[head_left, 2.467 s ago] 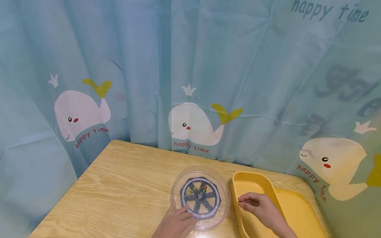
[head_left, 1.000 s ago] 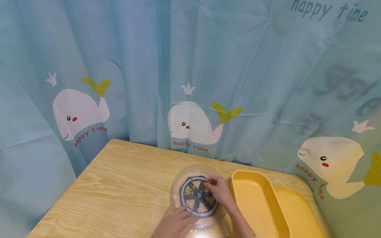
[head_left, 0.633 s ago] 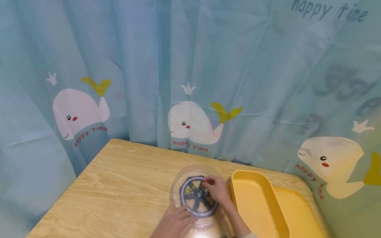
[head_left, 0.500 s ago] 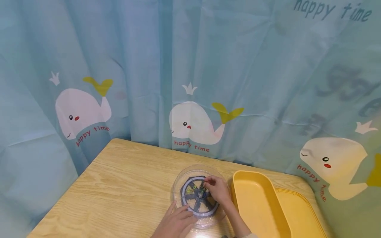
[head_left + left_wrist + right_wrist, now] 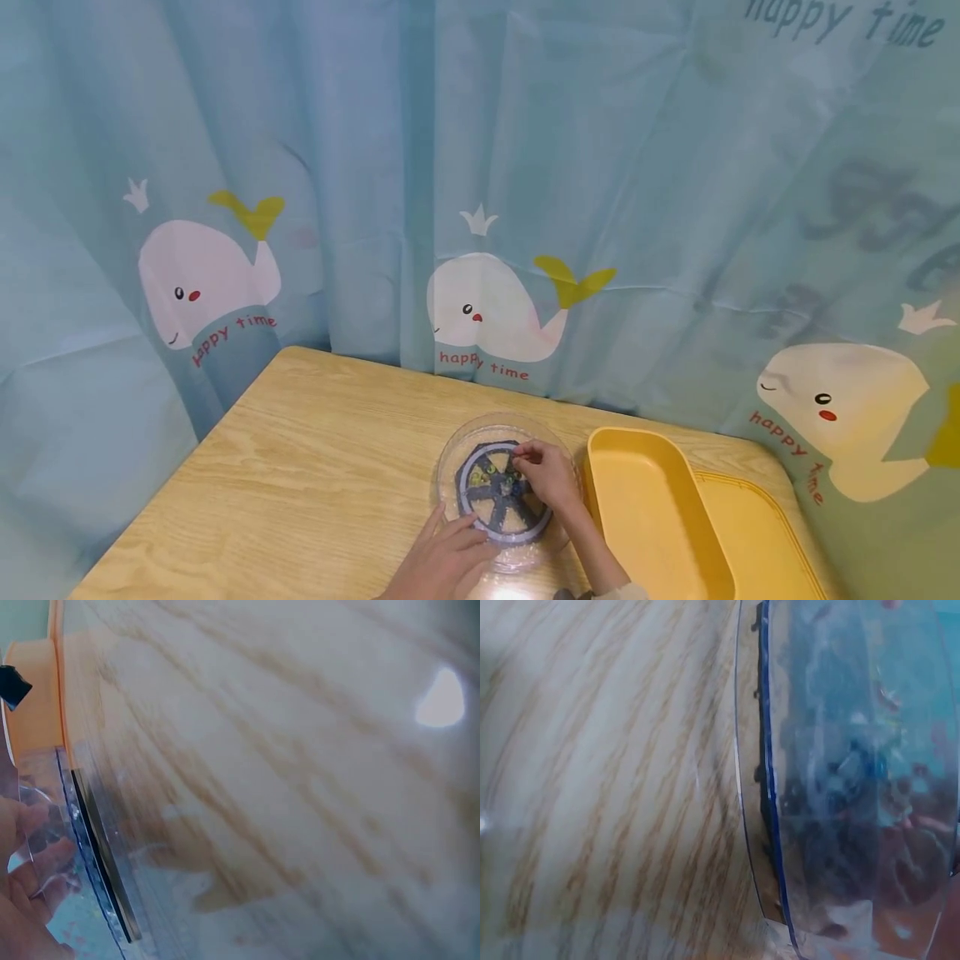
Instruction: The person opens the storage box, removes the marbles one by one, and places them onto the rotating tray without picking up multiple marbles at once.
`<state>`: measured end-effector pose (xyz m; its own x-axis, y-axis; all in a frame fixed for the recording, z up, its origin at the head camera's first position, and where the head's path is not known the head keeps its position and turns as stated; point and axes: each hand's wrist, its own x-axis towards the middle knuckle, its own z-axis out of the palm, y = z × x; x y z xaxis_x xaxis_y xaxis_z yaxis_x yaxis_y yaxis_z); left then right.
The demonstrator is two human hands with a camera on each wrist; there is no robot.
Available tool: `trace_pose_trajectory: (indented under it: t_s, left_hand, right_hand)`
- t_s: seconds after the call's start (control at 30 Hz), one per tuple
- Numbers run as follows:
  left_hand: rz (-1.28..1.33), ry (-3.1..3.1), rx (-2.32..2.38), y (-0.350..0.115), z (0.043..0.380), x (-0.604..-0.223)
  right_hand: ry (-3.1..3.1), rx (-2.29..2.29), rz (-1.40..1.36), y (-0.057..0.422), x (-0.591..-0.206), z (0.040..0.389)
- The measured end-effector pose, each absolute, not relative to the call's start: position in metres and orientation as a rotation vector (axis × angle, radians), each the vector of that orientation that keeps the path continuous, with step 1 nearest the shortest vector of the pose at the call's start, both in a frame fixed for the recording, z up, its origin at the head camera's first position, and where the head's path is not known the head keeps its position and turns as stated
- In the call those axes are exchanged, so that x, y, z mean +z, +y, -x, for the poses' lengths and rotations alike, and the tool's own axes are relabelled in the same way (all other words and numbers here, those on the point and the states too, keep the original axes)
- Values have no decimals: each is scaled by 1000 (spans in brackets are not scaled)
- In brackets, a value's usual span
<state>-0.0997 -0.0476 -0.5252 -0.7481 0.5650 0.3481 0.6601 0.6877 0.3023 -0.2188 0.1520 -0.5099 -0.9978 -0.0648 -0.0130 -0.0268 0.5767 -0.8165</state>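
A clear round container [image 5: 504,423] holds a dark spoked wheel [image 5: 497,510] with a pale ring. Small green and darker glassy beads [image 5: 477,478] lie around the wheel's upper spokes. My left hand [image 5: 441,562] rests at the container's near left edge, fingers extended over the rim; in the left wrist view its fingers [image 5: 45,859] show beside the clear wall. My right hand [image 5: 552,479] is over the container's upper right part, thumb and index brought together close above the wheel; whether a bead is between them I cannot tell. The right wrist view mostly shows the clear wall [image 5: 832,697].
Just right of the container stands a deep yellow tray [image 5: 648,508]. A flat yellow lid [image 5: 757,533] lies beyond it. The wooden table [image 5: 315,467] runs left to its edge, and a blue whale-print curtain [image 5: 360,167] hangs behind.
My right hand has moved left from over the yellow tray, where it pinched a small bead, to over the wheel. It has stayed nearly still there lately. The left hand stays put.
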Motion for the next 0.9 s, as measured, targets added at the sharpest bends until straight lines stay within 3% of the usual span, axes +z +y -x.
trace_pose_trajectory:
  t_s: [0.9]
  left_hand:
    - [992, -2677, -565, -47, 100, -521]
  right_hand:
    - [2749, -1410, 85, 149, -516, 222]
